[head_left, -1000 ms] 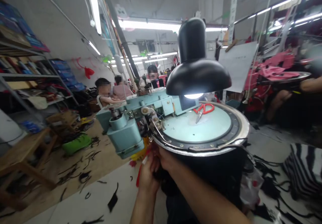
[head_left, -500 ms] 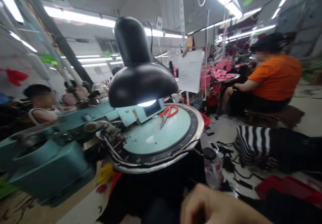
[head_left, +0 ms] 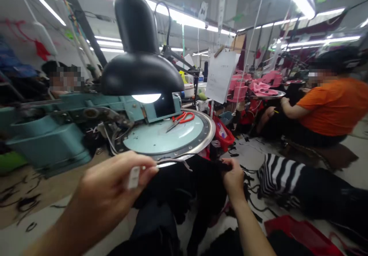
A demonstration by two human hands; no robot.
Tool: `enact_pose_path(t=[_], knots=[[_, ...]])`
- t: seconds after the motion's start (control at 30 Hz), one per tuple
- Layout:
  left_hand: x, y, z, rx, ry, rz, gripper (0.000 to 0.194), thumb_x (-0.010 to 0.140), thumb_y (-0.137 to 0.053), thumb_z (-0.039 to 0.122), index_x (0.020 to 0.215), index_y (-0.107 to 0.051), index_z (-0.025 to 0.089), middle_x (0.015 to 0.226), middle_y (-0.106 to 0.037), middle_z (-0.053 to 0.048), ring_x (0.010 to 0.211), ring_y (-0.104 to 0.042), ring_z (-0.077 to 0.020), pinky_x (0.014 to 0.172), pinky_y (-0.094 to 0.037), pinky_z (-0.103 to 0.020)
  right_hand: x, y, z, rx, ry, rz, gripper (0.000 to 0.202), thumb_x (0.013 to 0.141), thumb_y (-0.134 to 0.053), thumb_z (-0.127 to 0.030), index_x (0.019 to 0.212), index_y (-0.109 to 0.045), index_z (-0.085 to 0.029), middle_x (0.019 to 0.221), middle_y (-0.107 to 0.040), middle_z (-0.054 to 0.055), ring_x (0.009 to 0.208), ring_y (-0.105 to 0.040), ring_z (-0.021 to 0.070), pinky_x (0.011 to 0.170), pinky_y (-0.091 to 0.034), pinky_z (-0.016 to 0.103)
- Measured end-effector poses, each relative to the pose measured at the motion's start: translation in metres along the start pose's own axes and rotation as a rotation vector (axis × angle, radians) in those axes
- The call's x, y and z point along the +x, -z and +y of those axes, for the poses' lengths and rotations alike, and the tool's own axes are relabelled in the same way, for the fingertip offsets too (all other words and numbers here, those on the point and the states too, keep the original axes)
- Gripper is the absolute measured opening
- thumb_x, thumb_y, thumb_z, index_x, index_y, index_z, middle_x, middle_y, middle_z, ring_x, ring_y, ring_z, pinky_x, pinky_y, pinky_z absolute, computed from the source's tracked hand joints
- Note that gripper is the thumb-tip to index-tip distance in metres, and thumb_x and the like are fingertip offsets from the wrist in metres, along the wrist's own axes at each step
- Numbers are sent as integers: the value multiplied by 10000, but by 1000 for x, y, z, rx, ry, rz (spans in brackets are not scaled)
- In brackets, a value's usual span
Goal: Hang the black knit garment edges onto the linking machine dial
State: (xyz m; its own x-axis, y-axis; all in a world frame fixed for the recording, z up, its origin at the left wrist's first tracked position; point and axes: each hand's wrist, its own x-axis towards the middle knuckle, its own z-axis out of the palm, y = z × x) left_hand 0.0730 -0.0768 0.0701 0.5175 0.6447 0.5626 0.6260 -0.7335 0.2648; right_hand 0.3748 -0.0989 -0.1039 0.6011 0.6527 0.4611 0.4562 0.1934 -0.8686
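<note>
Between my two hands hangs a piece of black fabric (head_left: 178, 183), below the front rim of a round, pale green machine dial (head_left: 161, 135). My left hand (head_left: 109, 187) is closed, thumb and forefinger pinching the fabric's upper left edge. A small white piece (head_left: 133, 177) shows within that hand; its kind I cannot make out. A pale strand (head_left: 182, 163) runs right from the fingertips along the edge. My right hand (head_left: 234, 177) grips the fabric's right end with bent fingers. Red-handled scissors (head_left: 184, 118) lie on the dial, beyond both hands.
A black lamp (head_left: 140, 71) hangs low over the green machine (head_left: 51, 141). Striped black-and-white fabric (head_left: 283, 171) and dark scraps lie on the right. A person in an orange top (head_left: 339, 106) sits there; another person sits at left. Paper sheets (head_left: 221, 75) hang behind.
My left hand has come into view. Both hands now hold the black fabric up and apart near the dial's rim. The view has shifted, moving the lamp and dial leftward.
</note>
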Motion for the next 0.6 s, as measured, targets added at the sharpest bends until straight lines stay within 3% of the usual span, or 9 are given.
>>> enact_pose_path(t=[0.07,0.13,0.23,0.3,0.4,0.5,0.6], knots=[[48,-5,13,30,-121,-203,275,841,-629,507,809,-715,248,736,-694,5,625,-600,-160,569,-405,-270,5,20,-12,17,104,-129,208,692,-704,-357,599,-590,-210,628,-587,12,629,-557,182,600,-460,301],[87,-15,14,50,-125,-464,364,758,-686,584,778,-718,223,683,-659,7,642,-589,-161,568,-383,-252,12,34,-29,61,207,-276,137,737,-719,-341,693,-692,-214,700,-636,17,683,-599,178,652,-485,291],[119,-31,7,-101,-106,-726,380,766,-677,563,801,-696,185,727,-643,15,679,-588,-149,595,-392,-227,26,40,-53,197,349,-393,186,875,-582,-202,919,-758,-243,946,-713,36,888,-662,171,801,-511,282],[125,-39,4,-167,-134,-767,356,778,-673,525,800,-676,170,780,-639,9,710,-586,-148,625,-402,-224,33,36,-67,282,400,-510,259,883,-528,-123,929,-756,-236,936,-724,27,875,-671,156,791,-515,266],[124,-44,3,-194,-162,-753,373,769,-691,529,765,-654,158,772,-609,6,704,-566,-146,633,-400,-228,34,27,-82,246,451,-613,151,858,-641,-169,940,-763,-202,793,-701,16,727,-638,142,677,-497,254],[125,-43,2,-281,-164,-759,379,717,-757,518,734,-648,155,765,-592,11,708,-561,-143,635,-402,-220,30,20,-87,243,502,-502,150,837,-732,-197,980,-777,-205,684,-656,-12,616,-578,111,596,-459,237],[128,-42,1,-335,-173,-787,317,743,-748,464,747,-664,159,760,-600,11,713,-571,-141,659,-419,-219,28,16,-86,273,449,-363,134,834,-729,-159,942,-777,-224,733,-690,-9,663,-618,119,636,-483,239]])
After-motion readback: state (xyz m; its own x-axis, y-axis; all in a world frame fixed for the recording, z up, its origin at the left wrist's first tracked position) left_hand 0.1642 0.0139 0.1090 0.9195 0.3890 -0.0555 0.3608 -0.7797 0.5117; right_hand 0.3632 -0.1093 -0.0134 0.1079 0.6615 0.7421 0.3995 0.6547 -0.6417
